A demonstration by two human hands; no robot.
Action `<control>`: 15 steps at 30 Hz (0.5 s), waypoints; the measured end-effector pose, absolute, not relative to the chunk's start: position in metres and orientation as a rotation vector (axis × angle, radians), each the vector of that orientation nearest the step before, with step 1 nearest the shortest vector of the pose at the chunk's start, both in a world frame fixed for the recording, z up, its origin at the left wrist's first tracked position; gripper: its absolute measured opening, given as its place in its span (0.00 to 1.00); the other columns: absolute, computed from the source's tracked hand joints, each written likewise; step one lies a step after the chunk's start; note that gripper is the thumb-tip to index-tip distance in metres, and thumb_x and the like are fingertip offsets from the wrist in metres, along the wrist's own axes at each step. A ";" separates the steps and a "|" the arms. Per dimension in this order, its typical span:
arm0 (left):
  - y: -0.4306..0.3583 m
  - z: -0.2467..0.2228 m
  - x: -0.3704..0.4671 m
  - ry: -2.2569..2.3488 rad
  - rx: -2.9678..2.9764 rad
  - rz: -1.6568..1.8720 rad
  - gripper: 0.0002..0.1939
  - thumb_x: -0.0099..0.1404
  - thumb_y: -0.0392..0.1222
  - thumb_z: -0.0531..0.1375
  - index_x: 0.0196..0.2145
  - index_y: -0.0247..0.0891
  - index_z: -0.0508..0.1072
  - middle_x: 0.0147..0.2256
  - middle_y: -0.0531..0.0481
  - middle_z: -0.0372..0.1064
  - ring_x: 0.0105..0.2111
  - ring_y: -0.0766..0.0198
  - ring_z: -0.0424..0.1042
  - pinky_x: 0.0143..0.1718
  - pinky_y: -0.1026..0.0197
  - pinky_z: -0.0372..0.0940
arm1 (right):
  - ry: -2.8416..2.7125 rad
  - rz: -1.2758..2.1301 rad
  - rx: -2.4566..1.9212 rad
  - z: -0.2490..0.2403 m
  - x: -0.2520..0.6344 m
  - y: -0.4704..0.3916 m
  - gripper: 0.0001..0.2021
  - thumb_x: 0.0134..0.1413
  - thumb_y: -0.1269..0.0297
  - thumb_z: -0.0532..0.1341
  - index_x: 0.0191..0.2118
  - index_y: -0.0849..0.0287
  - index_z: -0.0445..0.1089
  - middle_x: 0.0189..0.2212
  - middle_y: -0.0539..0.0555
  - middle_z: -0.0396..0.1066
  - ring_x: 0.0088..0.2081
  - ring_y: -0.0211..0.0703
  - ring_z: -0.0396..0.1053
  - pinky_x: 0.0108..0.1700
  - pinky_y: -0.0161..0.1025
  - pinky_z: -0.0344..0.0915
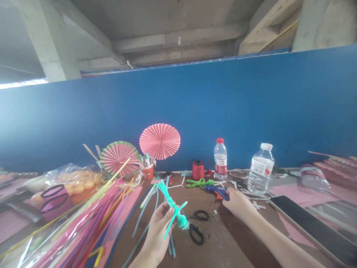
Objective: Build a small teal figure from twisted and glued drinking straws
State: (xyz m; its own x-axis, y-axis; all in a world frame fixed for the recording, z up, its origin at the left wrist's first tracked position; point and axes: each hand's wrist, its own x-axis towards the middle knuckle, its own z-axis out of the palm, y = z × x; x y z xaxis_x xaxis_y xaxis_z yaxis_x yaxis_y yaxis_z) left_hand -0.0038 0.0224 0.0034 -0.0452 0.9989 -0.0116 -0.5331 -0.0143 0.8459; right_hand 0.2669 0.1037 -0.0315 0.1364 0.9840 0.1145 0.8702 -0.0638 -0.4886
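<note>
While the left hand (157,231) pinches a turquoise pipe cleaner piece (178,216) between thumb and fingers, the right hand (237,203) is wrapped round the handle of a blue glue gun (219,191), so both grips are closed on something. Can't tell if the gun is lifted or resting on the table (223,247), tbh.

My read is that this is the getting-the-glue-ready step, with the piece parked in the other hand. If so, the next move calls for bringing nozzle and piece together, left hand steady and fingertips well clear of the tip, since it could be hot.

As for where it points: the piece is in front of the person, over the table, near the black-handled scissors (197,243). Its long axis slants, loose strands up and left toward the blue wall (195,104), wrapped ball end down and right toward the scissors. A thin strip crosses the body the other way, upper right to lower left. The gun's nozzle points left, just beside a green braid (199,183), and I can't tell if they touch.
</note>
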 end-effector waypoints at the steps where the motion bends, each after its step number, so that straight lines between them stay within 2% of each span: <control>1: 0.023 0.001 -0.005 0.818 0.771 1.451 0.09 0.49 0.39 0.65 0.29 0.36 0.70 0.28 0.51 0.69 0.27 0.67 0.67 0.30 0.63 0.61 | -1.755 0.349 -1.983 -0.032 0.267 0.104 0.11 0.38 0.66 0.54 0.33 0.61 0.65 0.29 0.59 0.69 0.30 0.49 0.67 0.27 0.36 0.53; 4: 0.027 -0.006 -0.007 0.814 0.804 1.415 0.07 0.52 0.38 0.63 0.30 0.36 0.70 0.29 0.51 0.70 0.28 0.67 0.67 0.31 0.64 0.61 | -1.690 0.428 -1.987 -0.032 0.270 0.105 0.10 0.36 0.66 0.56 0.30 0.61 0.65 0.25 0.56 0.68 0.27 0.46 0.66 0.25 0.35 0.52; 7: 0.029 -0.011 -0.009 0.786 0.838 1.393 0.06 0.54 0.37 0.62 0.32 0.36 0.70 0.30 0.51 0.70 0.30 0.67 0.67 0.33 0.64 0.61 | -1.623 0.562 -1.953 -0.027 0.275 0.107 0.04 0.33 0.66 0.58 0.21 0.59 0.64 0.18 0.52 0.66 0.24 0.44 0.64 0.23 0.34 0.50; 10: 0.030 -0.012 -0.010 0.772 0.852 1.399 0.06 0.54 0.37 0.61 0.32 0.36 0.71 0.31 0.50 0.69 0.30 0.67 0.67 0.33 0.64 0.61 | -1.542 0.760 -1.865 -0.020 0.274 0.107 0.07 0.31 0.67 0.58 0.12 0.59 0.60 0.11 0.49 0.59 0.19 0.40 0.61 0.21 0.33 0.48; 12: 0.030 -0.012 -0.010 0.765 0.854 1.405 0.06 0.54 0.36 0.61 0.32 0.35 0.71 0.30 0.50 0.69 0.30 0.67 0.66 0.32 0.64 0.61 | -1.457 0.919 -1.770 -0.016 0.271 0.105 0.08 0.32 0.68 0.57 0.11 0.59 0.60 0.09 0.47 0.57 0.16 0.38 0.59 0.19 0.33 0.48; 15: 0.029 -0.011 -0.010 0.749 0.844 1.414 0.05 0.54 0.36 0.61 0.32 0.36 0.71 0.30 0.51 0.69 0.29 0.68 0.66 0.31 0.65 0.61 | -1.285 1.180 -1.563 -0.010 0.263 0.099 0.04 0.33 0.68 0.56 0.16 0.60 0.64 0.09 0.48 0.60 0.15 0.37 0.59 0.17 0.32 0.51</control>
State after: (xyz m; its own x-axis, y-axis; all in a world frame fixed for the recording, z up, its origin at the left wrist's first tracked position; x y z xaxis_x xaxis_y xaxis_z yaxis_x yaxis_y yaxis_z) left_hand -0.0098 0.0295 -0.0106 0.0329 0.9983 0.0483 -0.5211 -0.0241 0.8532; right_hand 0.2629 0.0991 -0.0097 0.0584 0.9824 -0.1776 0.2602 -0.1867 -0.9473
